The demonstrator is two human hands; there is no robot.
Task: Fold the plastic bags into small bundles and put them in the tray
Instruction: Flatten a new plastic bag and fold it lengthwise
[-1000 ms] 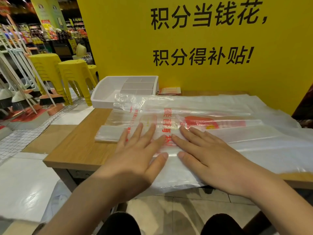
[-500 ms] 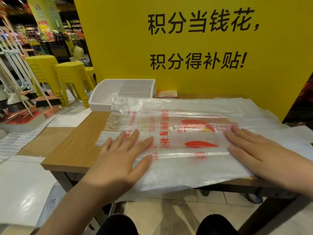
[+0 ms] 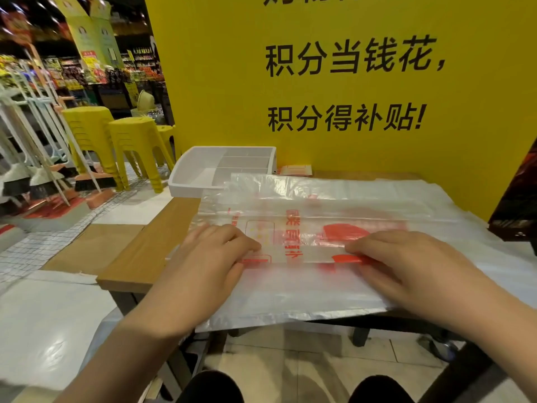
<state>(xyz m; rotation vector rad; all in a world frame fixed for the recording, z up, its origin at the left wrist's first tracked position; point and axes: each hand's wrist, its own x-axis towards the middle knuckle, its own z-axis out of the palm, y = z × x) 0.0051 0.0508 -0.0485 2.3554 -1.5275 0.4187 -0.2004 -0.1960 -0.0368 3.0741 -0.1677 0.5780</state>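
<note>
— Left hand (image 3: 209,258), doing what?
— Fingers curled, pinching the near fold of the red-printed plastic bag (image 3: 302,225). The right hand (image 3: 406,266) pinches the same fold further right.
— And the bag?
— Flat on the bench (image 3: 151,242), just near of the white tray (image 3: 197,191) at far left.

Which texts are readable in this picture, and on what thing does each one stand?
"积分当钱花," on the yellow board.
"积分得补贴!" on the same board.
Top line of that board: cut off, unreadable.
Red print on the plastic bag: blurred, unreadable.
The shop signs at far left: too small.
</note>
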